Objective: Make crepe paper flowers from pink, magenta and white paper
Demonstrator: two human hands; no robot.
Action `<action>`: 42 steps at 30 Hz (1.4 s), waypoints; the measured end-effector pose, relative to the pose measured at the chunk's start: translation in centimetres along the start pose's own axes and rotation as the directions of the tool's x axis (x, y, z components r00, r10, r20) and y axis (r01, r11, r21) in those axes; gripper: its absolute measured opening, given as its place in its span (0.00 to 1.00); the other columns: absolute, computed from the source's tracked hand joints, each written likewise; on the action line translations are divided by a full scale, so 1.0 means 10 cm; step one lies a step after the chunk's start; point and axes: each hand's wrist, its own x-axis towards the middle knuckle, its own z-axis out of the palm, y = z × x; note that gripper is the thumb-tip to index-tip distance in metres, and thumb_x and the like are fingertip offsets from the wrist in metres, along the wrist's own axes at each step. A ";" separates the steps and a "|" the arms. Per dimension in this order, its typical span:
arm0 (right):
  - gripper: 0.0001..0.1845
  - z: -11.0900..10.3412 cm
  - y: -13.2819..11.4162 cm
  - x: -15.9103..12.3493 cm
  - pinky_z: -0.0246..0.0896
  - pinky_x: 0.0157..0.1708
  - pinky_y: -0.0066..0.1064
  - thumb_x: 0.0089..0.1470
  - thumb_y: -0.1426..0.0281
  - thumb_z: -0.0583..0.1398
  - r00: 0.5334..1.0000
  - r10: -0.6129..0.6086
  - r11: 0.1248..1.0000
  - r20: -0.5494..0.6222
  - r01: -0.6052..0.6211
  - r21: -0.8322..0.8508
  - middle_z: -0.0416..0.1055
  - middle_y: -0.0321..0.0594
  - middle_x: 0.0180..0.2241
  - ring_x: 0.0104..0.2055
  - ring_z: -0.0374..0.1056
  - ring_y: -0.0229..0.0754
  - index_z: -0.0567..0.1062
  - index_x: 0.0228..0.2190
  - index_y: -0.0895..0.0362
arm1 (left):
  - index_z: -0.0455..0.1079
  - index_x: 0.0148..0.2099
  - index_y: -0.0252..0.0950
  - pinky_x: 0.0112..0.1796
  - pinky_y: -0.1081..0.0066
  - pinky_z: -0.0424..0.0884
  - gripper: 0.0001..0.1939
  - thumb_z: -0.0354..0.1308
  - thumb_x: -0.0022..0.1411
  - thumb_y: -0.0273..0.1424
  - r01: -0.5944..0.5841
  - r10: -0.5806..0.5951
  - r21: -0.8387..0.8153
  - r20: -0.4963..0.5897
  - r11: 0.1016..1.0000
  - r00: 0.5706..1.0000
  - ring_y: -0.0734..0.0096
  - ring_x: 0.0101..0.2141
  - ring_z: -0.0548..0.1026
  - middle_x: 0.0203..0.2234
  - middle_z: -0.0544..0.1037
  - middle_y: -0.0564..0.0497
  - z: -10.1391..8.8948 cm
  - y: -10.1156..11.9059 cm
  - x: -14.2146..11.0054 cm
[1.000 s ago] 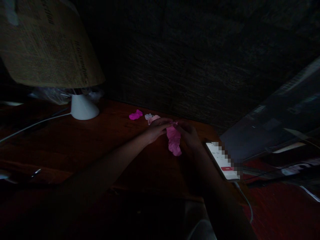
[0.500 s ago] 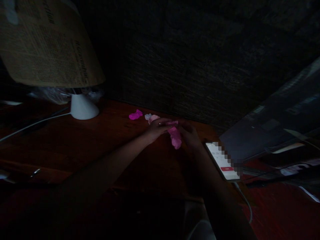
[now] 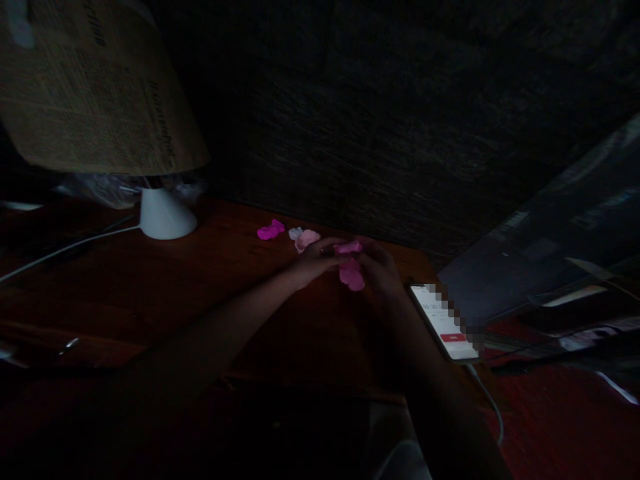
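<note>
Well, the left hand (image 3: 316, 261) and the right hand (image 3: 381, 270) meet at a crinkled pink strip (image 3: 352, 275).
In the head view, the crinkled pink strip lies between the two hands, its long axis running roughly twelve to six, the loose end towards six o'clock from the fingertips. The left hand comes in from nine o'clock, its fingers crossing the strip's middle; the right hand closes from three, about equally near. Both seem pinched down on it with little gap, though I can't tell in this gloom how firmly. At ten o'clock, just beside the left hand, a pale pink ruffled piece (image 3: 307, 240) rests on the wooden table (image 3: 215, 267); the lit phone (image 3: 443, 323) lies at four.
</note>
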 end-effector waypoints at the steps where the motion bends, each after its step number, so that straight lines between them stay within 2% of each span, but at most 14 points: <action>1: 0.21 0.00 0.01 0.00 0.68 0.43 0.38 0.39 0.63 0.70 1.000 0.000 1.000 -0.007 0.000 0.013 0.79 0.39 0.39 0.40 0.74 0.45 0.78 0.38 0.53 | 0.75 0.47 0.36 0.44 0.62 0.73 0.19 0.69 0.51 0.30 0.033 -0.033 -0.041 0.018 0.999 0.999 0.65 0.41 0.77 0.42 0.78 0.45 0.01 0.00 0.00; 5: 0.24 0.02 0.03 0.01 0.67 0.45 0.38 0.37 0.66 0.71 1.000 -0.010 0.998 -0.025 0.012 0.066 0.79 0.39 0.40 0.41 0.74 0.44 0.78 0.40 0.53 | 0.75 0.44 0.34 0.42 0.63 0.74 0.16 0.68 0.53 0.34 0.037 -0.041 -0.108 -0.032 0.993 0.999 0.67 0.40 0.77 0.41 0.78 0.45 0.01 0.02 0.01; 8: 0.23 0.04 0.00 0.00 0.66 0.46 0.38 0.39 0.63 0.71 1.000 -0.005 0.999 0.001 0.005 0.053 0.79 0.40 0.40 0.42 0.74 0.45 0.79 0.40 0.54 | 0.74 0.42 0.34 0.44 0.64 0.74 0.15 0.69 0.50 0.27 0.003 -0.016 -0.151 -0.086 0.989 0.996 0.68 0.41 0.76 0.40 0.77 0.47 -0.01 0.02 0.03; 12: 0.23 0.06 -0.04 -0.03 0.66 0.42 0.37 0.41 0.57 0.70 0.996 0.091 0.995 0.019 -0.090 -0.046 0.80 0.42 0.37 0.39 0.74 0.46 0.80 0.37 0.57 | 0.74 0.45 0.36 0.46 0.62 0.73 0.20 0.67 0.47 0.21 -0.028 0.013 -0.171 -0.085 0.985 0.996 0.68 0.42 0.76 0.44 0.77 0.48 -0.03 0.01 0.04; 15: 0.23 0.06 -0.05 -0.03 0.66 0.40 0.36 0.40 0.55 0.70 0.993 0.117 0.989 0.013 -0.116 -0.088 0.80 0.41 0.34 0.36 0.74 0.45 0.81 0.36 0.57 | 0.75 0.45 0.35 0.47 0.62 0.72 0.19 0.65 0.47 0.22 -0.052 0.046 -0.066 -0.080 0.996 0.996 0.66 0.42 0.76 0.42 0.77 0.47 -0.04 0.00 0.05; 20: 0.20 0.05 -0.07 -0.02 0.68 0.41 0.37 0.38 0.57 0.71 1.000 0.021 0.992 -0.022 -0.024 -0.121 0.80 0.40 0.34 0.37 0.74 0.45 0.82 0.34 0.55 | 0.72 0.44 0.35 0.50 0.62 0.68 0.20 0.67 0.46 0.23 -0.185 0.200 0.149 -0.093 0.971 0.975 0.65 0.46 0.75 0.44 0.78 0.46 -0.03 0.02 0.05; 26: 0.19 0.09 -0.08 -0.04 0.68 0.39 0.37 0.41 0.58 0.69 0.996 -0.068 0.982 -0.051 0.058 -0.178 0.80 0.41 0.34 0.36 0.74 0.45 0.81 0.34 0.56 | 0.65 0.40 0.37 0.43 0.68 0.68 0.20 0.69 0.46 0.27 -0.248 0.283 0.277 -0.094 0.928 0.955 0.69 0.40 0.74 0.39 0.76 0.49 -0.02 -0.01 0.03; 31: 0.19 0.10 -0.10 -0.07 0.68 0.43 0.39 0.42 0.56 0.69 0.994 -0.106 0.982 -0.009 0.103 -0.158 0.80 0.41 0.36 0.40 0.74 0.47 0.81 0.35 0.54 | 0.62 0.38 0.38 0.37 0.72 0.65 0.21 0.70 0.47 0.32 -0.282 0.377 0.463 -0.125 0.840 0.918 0.72 0.34 0.70 0.33 0.71 0.54 -0.01 0.00 -0.01; 37: 0.24 0.16 -0.12 -0.10 0.67 0.46 0.39 0.40 0.56 0.71 0.992 -0.116 0.985 0.047 0.121 -0.125 0.80 0.42 0.40 0.42 0.73 0.47 0.80 0.39 0.54 | 0.68 0.40 0.38 0.42 0.67 0.65 0.17 0.69 0.47 0.29 -0.323 0.471 0.596 -0.108 0.736 0.875 0.65 0.40 0.71 0.38 0.74 0.49 -0.05 0.02 -0.01; 42: 0.26 0.15 -0.09 -0.08 0.68 0.47 0.40 0.39 0.57 0.72 0.993 -0.115 0.987 0.029 0.117 -0.109 0.79 0.42 0.40 0.43 0.73 0.46 0.78 0.40 0.55 | 0.72 0.42 0.39 0.46 0.64 0.67 0.15 0.66 0.50 0.28 -0.346 0.437 0.582 -0.018 0.736 0.899 0.62 0.42 0.72 0.39 0.76 0.48 -0.04 0.02 -0.03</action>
